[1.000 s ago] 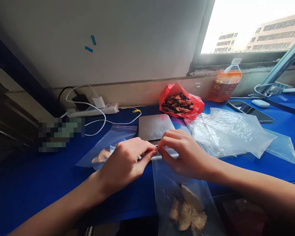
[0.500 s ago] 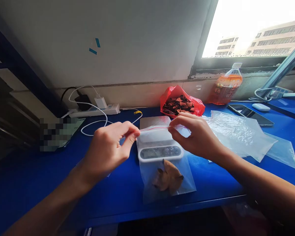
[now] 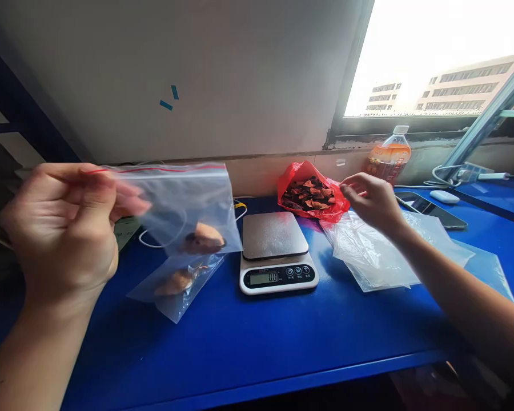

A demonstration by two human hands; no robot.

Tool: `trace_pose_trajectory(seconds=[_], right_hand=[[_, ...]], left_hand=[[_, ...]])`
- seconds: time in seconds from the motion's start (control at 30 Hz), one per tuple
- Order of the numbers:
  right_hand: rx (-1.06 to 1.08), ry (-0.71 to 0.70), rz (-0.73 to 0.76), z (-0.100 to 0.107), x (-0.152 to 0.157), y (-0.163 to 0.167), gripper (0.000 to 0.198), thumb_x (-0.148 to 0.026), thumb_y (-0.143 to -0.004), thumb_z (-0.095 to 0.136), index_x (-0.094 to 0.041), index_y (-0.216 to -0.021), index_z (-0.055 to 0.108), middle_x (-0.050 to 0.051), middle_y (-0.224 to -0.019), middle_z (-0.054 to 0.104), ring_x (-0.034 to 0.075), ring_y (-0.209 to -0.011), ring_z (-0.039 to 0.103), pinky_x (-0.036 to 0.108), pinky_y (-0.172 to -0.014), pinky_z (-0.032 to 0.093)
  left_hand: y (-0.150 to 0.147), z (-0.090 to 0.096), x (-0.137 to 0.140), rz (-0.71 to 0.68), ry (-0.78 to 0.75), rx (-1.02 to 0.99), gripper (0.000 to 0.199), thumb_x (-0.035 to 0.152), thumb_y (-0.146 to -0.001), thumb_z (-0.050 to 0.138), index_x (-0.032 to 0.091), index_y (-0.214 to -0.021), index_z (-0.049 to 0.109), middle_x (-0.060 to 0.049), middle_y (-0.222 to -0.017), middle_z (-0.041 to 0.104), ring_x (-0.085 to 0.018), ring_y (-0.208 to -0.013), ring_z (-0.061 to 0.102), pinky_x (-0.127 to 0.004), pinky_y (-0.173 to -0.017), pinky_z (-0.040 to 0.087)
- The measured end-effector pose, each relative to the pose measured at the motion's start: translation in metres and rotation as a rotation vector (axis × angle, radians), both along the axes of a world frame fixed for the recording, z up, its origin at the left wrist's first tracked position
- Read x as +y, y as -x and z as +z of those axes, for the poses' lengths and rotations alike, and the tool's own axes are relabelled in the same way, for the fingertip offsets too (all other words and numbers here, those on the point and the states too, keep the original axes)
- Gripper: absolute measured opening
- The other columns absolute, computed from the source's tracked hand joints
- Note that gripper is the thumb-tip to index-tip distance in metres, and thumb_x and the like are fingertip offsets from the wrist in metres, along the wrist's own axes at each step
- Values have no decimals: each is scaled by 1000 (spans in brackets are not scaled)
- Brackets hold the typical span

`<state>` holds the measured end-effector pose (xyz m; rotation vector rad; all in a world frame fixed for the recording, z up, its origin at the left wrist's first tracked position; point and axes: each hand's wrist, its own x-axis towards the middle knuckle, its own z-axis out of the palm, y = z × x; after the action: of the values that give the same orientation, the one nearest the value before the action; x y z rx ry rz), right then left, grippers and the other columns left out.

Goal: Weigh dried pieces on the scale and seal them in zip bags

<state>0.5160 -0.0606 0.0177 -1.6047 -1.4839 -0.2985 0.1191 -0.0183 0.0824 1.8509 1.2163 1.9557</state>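
The left hand (image 3: 64, 228) pinches a clear, red-striped plastic zip bag (image 3: 188, 197) — brown pieces (image 3: 208, 235) inside — to its right. Between the hands stand a white, metal-topped digital scale (image 3: 278, 274) and a red plastic bag (image 3: 300, 171), just beside the right hand (image 3: 372, 200), whose fingers bend; whether they pinch, I cannot tell.

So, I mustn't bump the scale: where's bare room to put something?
The widest bare patch of the blue desk lies between its front edge and the scale; a narrower strip separates the scale from the loose clear bags. It's crowded right rear (red bag, right hand, phone) and left, where the left hand holds a zip bag near a second zip bag.
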Motion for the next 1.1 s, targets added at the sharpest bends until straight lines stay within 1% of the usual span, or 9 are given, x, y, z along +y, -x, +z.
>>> trace_pose_trajectory(seconds=[0.07, 0.17, 0.23, 0.3, 0.4, 0.53, 0.8, 1.0, 1.1], right_hand=[[-126, 127, 74, -6, 11, 5, 19, -30, -88, 52, -19, -89, 68, 9, -86, 72, 21, -74, 66, 34, -66, 50], [-267, 253, 130, -11, 37, 14, 18, -26, -88, 53, -20, -91, 70, 8, -91, 73, 21, -81, 66, 33, -72, 49], [-331, 308, 129, -12, 58, 16, 20, -27, -88, 54, -20, -97, 70, 9, -97, 72, 22, -87, 65, 33, -76, 48], [-381, 348, 109, -14, 78, 15, 27, -30, -91, 52, -18, -109, 68, 12, -109, 70, 24, -97, 63, 35, -83, 47], [-444, 383, 62, -24, 96, 13, 43, -40, -94, 50, -15, -127, 61, 18, -126, 62, 31, -116, 55, 42, -95, 42], [-519, 409, 39, -41, 99, 16, 46, -43, -95, 46, -16, -129, 61, 19, -137, 54, 36, -124, 47, 51, -103, 33], [-611, 400, 35, -36, 91, 17, 39, -29, -95, 43, -11, -125, 61, 20, -127, 58, 33, -117, 49, 42, -100, 38], [-576, 435, 10, -26, 107, 2, 55, -48, -90, 52, -15, -134, 55, 21, -129, 56, 36, -118, 49, 42, -90, 42], [-560, 481, 48, -24, 119, -1, 48, -50, -90, 50, -18, -122, 63, 16, -117, 64, 31, -104, 57, 39, -86, 42]], left_hand=[[4, 2, 9, 25, 22, -123, 11, 17, -85, 60, 20, -93, 53, 7, -65, 58, -8, -49, 54, -21, -46, 46], [15, 0, 27, 24, 270, -220, 9, 18, -86, 60, 20, -84, 52, 8, -57, 47, -6, -44, 41, -17, -41, 33], [21, -6, 40, -59, 398, -182, 14, 20, -86, 61, 19, -79, 49, 9, -55, 41, -5, -45, 36, -18, -45, 35], [24, -15, 51, -79, 465, -79, 18, 24, -85, 64, 19, -81, 47, 7, -61, 48, -7, -50, 43, -21, -51, 43], [22, -31, 59, -9, 433, 98, 29, 27, -79, 71, 21, -89, 44, 1, -84, 56, -18, -82, 60, -36, -77, 53], [15, -46, 59, 80, 285, 350, 41, 24, -75, 74, 21, -100, 42, -7, -115, 51, -30, -123, 46, -48, -113, 31], [6, -65, 56, 32, 274, 599, 36, 36, -87, 61, 19, -113, 45, -14, -123, 53, -34, -122, 49, -51, -110, 35], [7, -82, 67, 9, 364, 669, 42, 45, -84, 54, 16, -114, 53, -15, -121, 56, -32, -117, 55, -48, -104, 43], [7, -86, 70, 12, 417, 692, 44, 50, -81, 52, 19, -112, 57, -13, -118, 57, -32, -114, 58, -46, -99, 47]])
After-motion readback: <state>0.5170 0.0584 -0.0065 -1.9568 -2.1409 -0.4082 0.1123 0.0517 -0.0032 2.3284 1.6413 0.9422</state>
